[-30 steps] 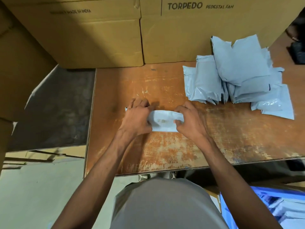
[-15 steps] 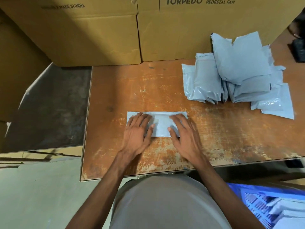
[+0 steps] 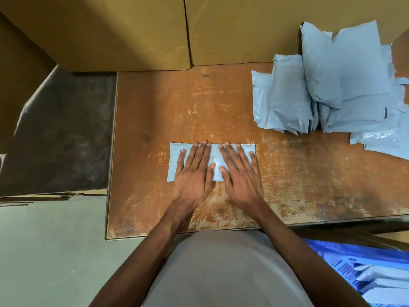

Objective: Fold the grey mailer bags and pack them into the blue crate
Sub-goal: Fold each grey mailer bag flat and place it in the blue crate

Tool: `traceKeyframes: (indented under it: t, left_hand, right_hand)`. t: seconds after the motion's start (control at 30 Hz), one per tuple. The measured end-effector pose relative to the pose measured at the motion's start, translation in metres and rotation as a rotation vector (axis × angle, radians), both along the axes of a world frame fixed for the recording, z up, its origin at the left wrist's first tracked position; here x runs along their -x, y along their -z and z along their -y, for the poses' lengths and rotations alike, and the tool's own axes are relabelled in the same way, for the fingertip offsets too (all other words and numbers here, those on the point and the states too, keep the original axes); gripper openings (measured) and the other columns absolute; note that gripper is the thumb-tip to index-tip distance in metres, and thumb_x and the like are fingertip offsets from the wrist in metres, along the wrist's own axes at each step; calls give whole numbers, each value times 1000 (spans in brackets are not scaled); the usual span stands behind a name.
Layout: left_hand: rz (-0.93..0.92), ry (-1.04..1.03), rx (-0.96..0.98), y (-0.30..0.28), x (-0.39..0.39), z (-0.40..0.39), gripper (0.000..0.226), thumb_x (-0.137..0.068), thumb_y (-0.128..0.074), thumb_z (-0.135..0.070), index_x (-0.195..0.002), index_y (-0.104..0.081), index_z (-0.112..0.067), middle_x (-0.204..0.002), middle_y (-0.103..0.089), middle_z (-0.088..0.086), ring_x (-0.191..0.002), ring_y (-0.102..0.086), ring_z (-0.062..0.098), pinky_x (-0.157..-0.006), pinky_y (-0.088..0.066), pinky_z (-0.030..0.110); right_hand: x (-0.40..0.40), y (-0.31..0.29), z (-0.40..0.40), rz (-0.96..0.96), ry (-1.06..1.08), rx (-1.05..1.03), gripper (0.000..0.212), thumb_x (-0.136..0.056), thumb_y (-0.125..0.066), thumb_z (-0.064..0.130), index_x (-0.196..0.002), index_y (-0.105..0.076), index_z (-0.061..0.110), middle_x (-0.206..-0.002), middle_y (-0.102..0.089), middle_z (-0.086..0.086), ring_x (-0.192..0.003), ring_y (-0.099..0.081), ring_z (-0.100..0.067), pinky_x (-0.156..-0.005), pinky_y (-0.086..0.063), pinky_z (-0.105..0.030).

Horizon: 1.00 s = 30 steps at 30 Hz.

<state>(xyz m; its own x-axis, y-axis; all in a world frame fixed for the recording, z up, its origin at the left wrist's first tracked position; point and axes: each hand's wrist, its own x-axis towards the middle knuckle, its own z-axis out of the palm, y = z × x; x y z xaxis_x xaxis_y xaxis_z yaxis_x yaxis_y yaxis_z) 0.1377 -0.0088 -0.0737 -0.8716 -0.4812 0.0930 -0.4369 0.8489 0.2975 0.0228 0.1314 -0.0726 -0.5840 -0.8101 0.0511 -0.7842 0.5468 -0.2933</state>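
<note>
Flatly, both hands (image 3: 218, 173) press folded mailer (image 3: 176, 159).

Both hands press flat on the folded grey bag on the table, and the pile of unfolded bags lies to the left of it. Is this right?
Not quite. The head view shows the pile of bags to the right of the folded bag, not the left. The left hand and right hand do press flat on it.

folded grey mailer bag (image 3: 175, 161) flat (long strip), blue crate (image 3: 336, 251)
</note>
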Motion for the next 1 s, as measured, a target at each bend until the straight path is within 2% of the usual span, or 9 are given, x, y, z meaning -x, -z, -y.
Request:
traceKeyframes:
  t: [0.37,0.63,0.7,0.83,0.93,1.0]
  left_hand:
    - [29,-18,-8,1,3,1,57,-110,-35,-37,-163,-26,-18,-170,-24,-3,-158,-14,14,-129,-10,47]
    - [17,-12,-25,-1,2,0,57,-110,-30,-39,-163,-27,-18,-169,-25,-3,-158,-15,13,-129,-10,46]
    - [-4,-2,-43,0,2,1,56,-111,-30,-39,-162,-29,-17,-169,-27,-2,-158,-17,14,-128,-11,47]
    - [-164,-39,-134,-4,-5,2,52,-109,-35,-29,-159,-38,-14,-166,-34,1,-157,-22,16,-129,-14,44]
    - [-168,-84,-105,-9,-19,10,53,-109,-33,-30,-158,-38,-12,-165,-34,3,-157,-20,18,-129,-13,42]
    - [-150,-90,-118,-9,-27,18,55,-110,-31,-33,-161,-32,-12,-168,-28,3,-158,-14,17,-130,-11,40]
  right_hand:
    - [1,0,3,12,6,-31,55,-112,-21,43,-165,-22,26,-173,-15,7,-160,-6,-15,-128,-12,-50]
    - [0,-2,2,19,-3,6,56,-112,-22,44,-165,-21,27,-173,-15,8,-160,-6,-14,-129,-11,-49]
    - [0,0,1,19,-4,10,55,-112,-24,44,-165,-21,28,-173,-15,8,-160,-6,-14,-129,-11,-49]
    - [-1,0,2,36,20,80,54,-112,-30,41,-163,-30,23,-170,-25,6,-160,-10,-14,-128,-14,-53]
    - [-5,-8,6,20,-18,139,52,-112,-35,36,-161,-34,20,-168,-31,2,-160,-13,-15,-129,-14,-52]
    - [-9,-11,12,19,-59,148,53,-112,-37,36,-162,-32,19,-169,-29,0,-160,-12,-16,-129,-12,-52]
